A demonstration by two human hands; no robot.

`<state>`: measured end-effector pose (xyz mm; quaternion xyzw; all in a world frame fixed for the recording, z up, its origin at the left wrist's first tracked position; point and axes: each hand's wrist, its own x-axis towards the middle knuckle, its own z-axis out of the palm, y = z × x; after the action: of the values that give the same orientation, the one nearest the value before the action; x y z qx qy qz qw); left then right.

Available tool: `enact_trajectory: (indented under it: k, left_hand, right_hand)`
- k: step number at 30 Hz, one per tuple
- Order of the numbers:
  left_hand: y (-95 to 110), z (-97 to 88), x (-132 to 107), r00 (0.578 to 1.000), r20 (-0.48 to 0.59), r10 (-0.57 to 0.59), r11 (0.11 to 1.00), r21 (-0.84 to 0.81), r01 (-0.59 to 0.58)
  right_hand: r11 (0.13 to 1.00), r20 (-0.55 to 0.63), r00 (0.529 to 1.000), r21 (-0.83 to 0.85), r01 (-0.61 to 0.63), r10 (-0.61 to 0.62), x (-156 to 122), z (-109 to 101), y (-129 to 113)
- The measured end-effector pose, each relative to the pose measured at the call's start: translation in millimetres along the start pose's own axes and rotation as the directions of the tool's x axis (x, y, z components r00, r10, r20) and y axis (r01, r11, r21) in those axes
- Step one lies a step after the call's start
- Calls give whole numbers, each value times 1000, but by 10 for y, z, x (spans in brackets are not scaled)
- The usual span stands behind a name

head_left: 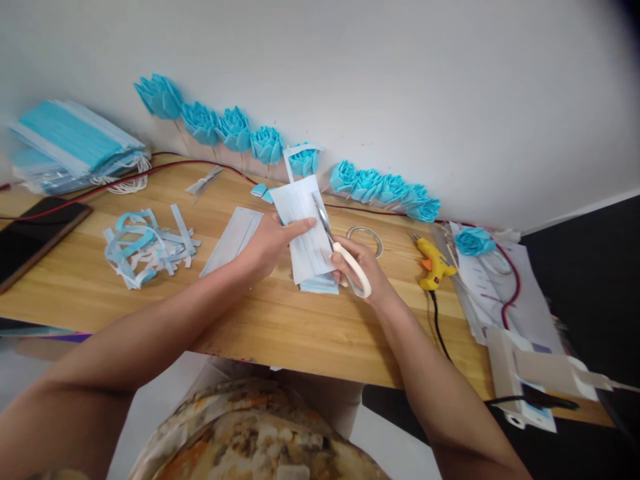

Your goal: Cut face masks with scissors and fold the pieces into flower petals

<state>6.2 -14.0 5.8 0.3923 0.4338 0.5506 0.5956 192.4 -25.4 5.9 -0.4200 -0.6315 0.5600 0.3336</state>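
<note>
Here are the fingers of the left hand (267,245), pinching a pale pleated mask sheet (306,252), thumb flat across its face, the sheet held up above the bench (300,337). And the fingers of the right hand (361,263), wrapped round the white handle of the scissors (357,272)! Metal blades lie over the sheet's right-hand part, just beyond the left thumb; how far they stand apart, I can't tell. A narrow white strip (290,167) sticks up from the sheet's top, bent over to the right. Just under its lower end peeps a blue-edged piece.

Tight beside the left fingers, on their left, another pale sheet (231,235) lies flat; beyond them, small blue scraps (261,192). Further left, a tangled heap of cut strips (150,247), then a dark phone (40,233), and behind those a stack of blue masks (75,137).

Over to the right fingers: a ring (380,245) just beyond, then a yellow glue gun (434,262) well to their right. Farther still, a single blue flower (474,241) on papers (533,280). And beyond both sets of fingers, blue flowers (235,129) line up along the wall (350,80)!
</note>
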Motion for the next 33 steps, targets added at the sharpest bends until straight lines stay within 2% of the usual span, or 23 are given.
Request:
enact_trajectory:
  k: [21, 28, 33]
  left_hand:
    - [-7, -14, 19, 1000, -7, -2, 1000, 9, 2]
    - [-2, -11, 3, 1000, 22, 1, 1000, 2, -1]
    - [32, -78, 78, 996, 21, 86, 994, -66, -85]
  right_hand:
    - [999, -21, 1000, 36, 11, -10, -3, 20, 45]
    - [998, -28, 1000, 64, 3, -1, 12, 19, 64]
    - [998, -23, 999, 50, -45, 47, 5, 33, 25]
